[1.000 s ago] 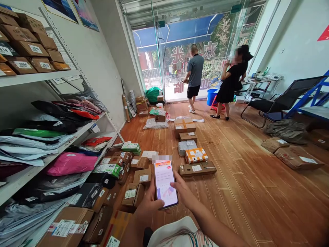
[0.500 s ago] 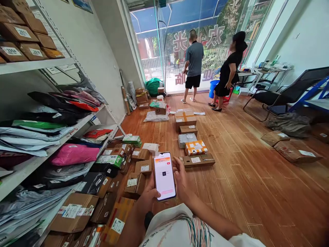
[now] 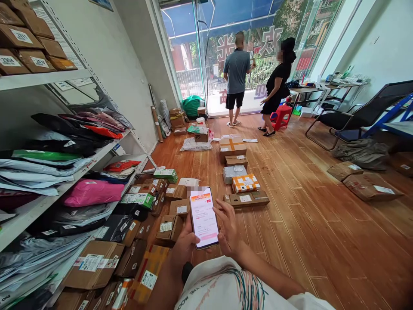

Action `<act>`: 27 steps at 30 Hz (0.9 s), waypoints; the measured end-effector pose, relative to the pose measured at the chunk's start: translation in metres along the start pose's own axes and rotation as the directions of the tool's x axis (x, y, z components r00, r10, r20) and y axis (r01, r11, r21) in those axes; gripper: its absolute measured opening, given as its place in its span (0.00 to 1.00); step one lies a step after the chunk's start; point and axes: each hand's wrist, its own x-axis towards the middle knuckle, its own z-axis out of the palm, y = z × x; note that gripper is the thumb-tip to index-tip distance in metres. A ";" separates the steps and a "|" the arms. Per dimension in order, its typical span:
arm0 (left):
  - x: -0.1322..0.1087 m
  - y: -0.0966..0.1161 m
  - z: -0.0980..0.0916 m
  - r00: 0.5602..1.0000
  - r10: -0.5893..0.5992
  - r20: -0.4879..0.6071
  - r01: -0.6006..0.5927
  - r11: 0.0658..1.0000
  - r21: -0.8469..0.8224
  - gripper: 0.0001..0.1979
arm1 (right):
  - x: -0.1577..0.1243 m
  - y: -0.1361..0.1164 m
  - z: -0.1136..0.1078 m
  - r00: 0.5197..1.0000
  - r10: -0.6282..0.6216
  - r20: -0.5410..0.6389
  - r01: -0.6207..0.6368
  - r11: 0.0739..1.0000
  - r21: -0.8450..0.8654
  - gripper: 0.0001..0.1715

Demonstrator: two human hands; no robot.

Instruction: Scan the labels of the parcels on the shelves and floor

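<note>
In the middle of the head view, a smartphone point(image 3: 204, 217) with a lit white and pink screen rests in my left hand point(image 3: 185, 240). The left thumb lies along the phone's lower left edge, and the fingers behind it are mostly hidden. My right hand point(image 3: 229, 226) hovers at the phone's right side with its fingers apart, the fingertips over or close to the screen's right edge. Whether they touch it I cannot tell. Beyond the phone, small brown boxes point(image 3: 179, 209) with white labels lie on the floor.
Shelves point(image 3: 80, 165) of bagged parcels stand at left, above boxes on the floor. A row of parcels point(image 3: 245, 184) lies ahead. Two people point(image 3: 237, 71) stand near the glass front, by a red stool point(image 3: 282, 117). A black chair point(image 3: 350, 120) is at right.
The phone screen has gone from a loading sign to lines of text. My right hand's fingers have spread towards the screen. Both people have shifted left, uncovering the red stool.
</note>
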 end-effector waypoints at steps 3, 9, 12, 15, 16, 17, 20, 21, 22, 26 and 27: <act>0.001 0.000 0.000 0.999 0.020 0.028 -0.020 1.000 0.010 0.51 | -0.001 0.000 -0.002 1.000 -0.016 -0.010 0.015 0.997 -0.076 0.34; 0.004 0.004 0.000 0.998 0.029 0.060 -0.028 1.000 -0.009 0.50 | 0.001 0.001 -0.002 0.999 0.002 -0.040 -0.008 0.988 -0.154 0.35; 0.006 0.006 0.001 0.998 0.033 0.050 -0.031 0.998 -0.046 0.48 | 0.003 0.000 -0.002 0.999 -0.001 -0.044 -0.007 0.983 -0.185 0.35; 0.006 0.008 0.000 0.998 0.043 0.053 -0.038 0.995 -0.088 0.43 | 0.005 -0.001 -0.003 1.000 -0.004 -0.018 0.000 0.980 -0.201 0.35; 0.007 0.008 0.000 0.997 0.040 0.065 -0.034 0.995 -0.099 0.42 | 0.006 -0.001 -0.003 1.000 -0.002 -0.006 0.000 0.979 -0.205 0.35; 0.007 0.009 -0.001 0.996 0.038 0.079 -0.029 0.994 -0.106 0.42 | 0.007 -0.002 -0.004 1.000 0.004 0.009 -0.003 0.977 -0.211 0.35; 0.008 0.008 -0.002 0.994 0.036 0.107 -0.024 0.994 -0.111 0.42 | 0.009 -0.002 -0.003 0.998 0.038 0.058 -0.024 0.973 -0.228 0.36; 0.008 0.007 -0.003 0.994 0.041 0.100 -0.029 0.994 -0.110 0.42 | 0.009 -0.002 -0.003 0.997 0.044 0.062 -0.029 0.973 -0.228 0.36; 0.008 0.007 -0.003 0.995 0.045 0.088 -0.035 0.993 -0.110 0.42 | 0.009 -0.001 -0.002 0.997 0.044 0.057 -0.030 0.974 -0.225 0.37; 0.008 0.007 -0.005 0.997 0.031 0.065 -0.022 0.992 -0.124 0.43 | 0.006 0.003 0.002 0.998 0.064 0.004 -0.062 0.985 -0.160 0.41; 0.008 0.007 -0.005 0.997 0.024 0.067 -0.015 0.992 -0.124 0.43 | 0.005 0.005 0.003 0.996 0.091 -0.005 -0.091 0.988 -0.126 0.42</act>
